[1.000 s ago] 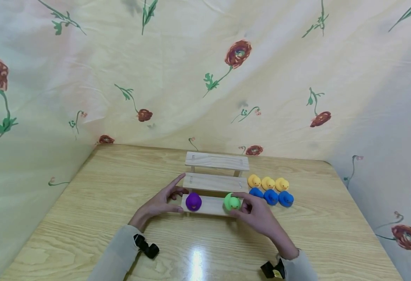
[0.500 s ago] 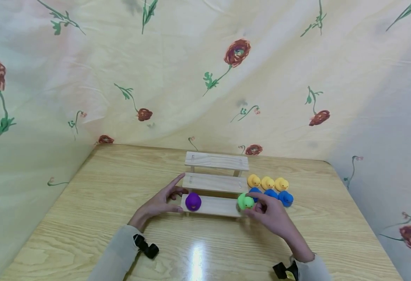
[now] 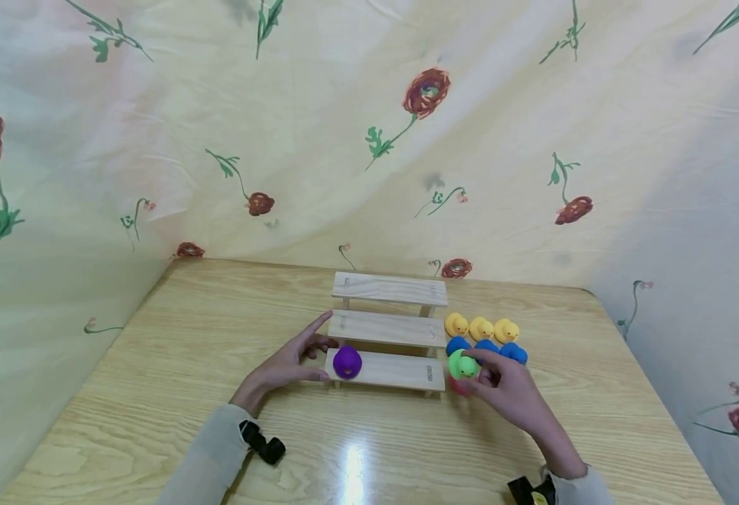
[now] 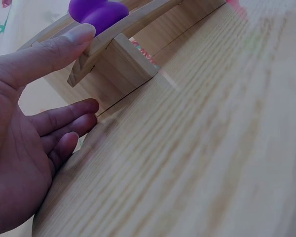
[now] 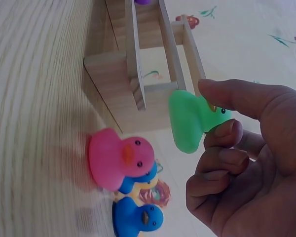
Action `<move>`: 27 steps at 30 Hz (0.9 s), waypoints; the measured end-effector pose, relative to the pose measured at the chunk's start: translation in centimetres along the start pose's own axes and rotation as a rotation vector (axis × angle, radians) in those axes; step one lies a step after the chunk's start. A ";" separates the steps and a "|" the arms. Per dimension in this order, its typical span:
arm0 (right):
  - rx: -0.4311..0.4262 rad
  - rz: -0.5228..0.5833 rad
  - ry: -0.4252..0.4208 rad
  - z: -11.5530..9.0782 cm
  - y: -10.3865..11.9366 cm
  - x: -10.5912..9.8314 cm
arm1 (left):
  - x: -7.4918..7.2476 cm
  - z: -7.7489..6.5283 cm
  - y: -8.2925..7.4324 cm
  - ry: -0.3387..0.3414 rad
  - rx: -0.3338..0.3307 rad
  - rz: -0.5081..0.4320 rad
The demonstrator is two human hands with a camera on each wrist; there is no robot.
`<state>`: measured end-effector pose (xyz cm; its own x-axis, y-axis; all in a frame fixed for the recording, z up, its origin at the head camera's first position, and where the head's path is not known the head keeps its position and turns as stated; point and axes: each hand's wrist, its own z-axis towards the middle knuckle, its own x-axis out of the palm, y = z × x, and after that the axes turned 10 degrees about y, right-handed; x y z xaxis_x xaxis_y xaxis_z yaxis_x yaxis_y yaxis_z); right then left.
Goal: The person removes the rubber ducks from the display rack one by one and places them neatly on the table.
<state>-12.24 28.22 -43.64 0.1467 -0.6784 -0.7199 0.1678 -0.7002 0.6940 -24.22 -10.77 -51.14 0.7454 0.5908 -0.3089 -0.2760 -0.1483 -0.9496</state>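
Note:
My right hand (image 3: pixel 513 393) pinches a light green rubber duck (image 3: pixel 463 365) by its head between thumb and fingers, in the air just right of the stand. Below it sits a pink rubber duck (image 5: pixel 113 159), mostly hidden in the head view. A purple rubber duck (image 3: pixel 347 362) rests at the left end of the lowest step of a three-step wooden stand (image 3: pixel 394 371). My left hand (image 3: pixel 285 362) is at the stand's left end, thumb touching the lowest step's edge and the other fingers loosely extended beside it.
Right of the stand, several blue rubber ducks (image 3: pixel 486 350) stand in a row in front of a row of yellow rubber ducks (image 3: pixel 481 329). Flowered cloth (image 3: pixel 306 140) hangs behind and at both sides of the wooden table (image 3: pixel 217 315).
My right hand has lifted the green duck off the right part of the lowest step and carried it rightward, past the stand's end. My left hand and the purple duck stay in place.

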 end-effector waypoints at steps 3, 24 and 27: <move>0.009 -0.017 -0.001 -0.1 -0.2 -0.4 | 0.0 0.0 0.0 0.000 0.003 -0.001; 0.137 -0.044 0.003 -1.5 -2.5 -1.9 | 0.0 0.0 -0.2 -0.009 -0.018 -0.001; 0.155 -0.058 0.007 -1.6 -2.9 -2.0 | 0.0 0.0 -0.1 -0.010 -0.017 0.000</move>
<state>-11.42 31.94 -44.21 0.1484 -0.6348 -0.7583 0.0235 -0.7643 0.6444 -24.21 -10.71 -51.03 0.7390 0.5988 -0.3087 -0.2658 -0.1619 -0.9503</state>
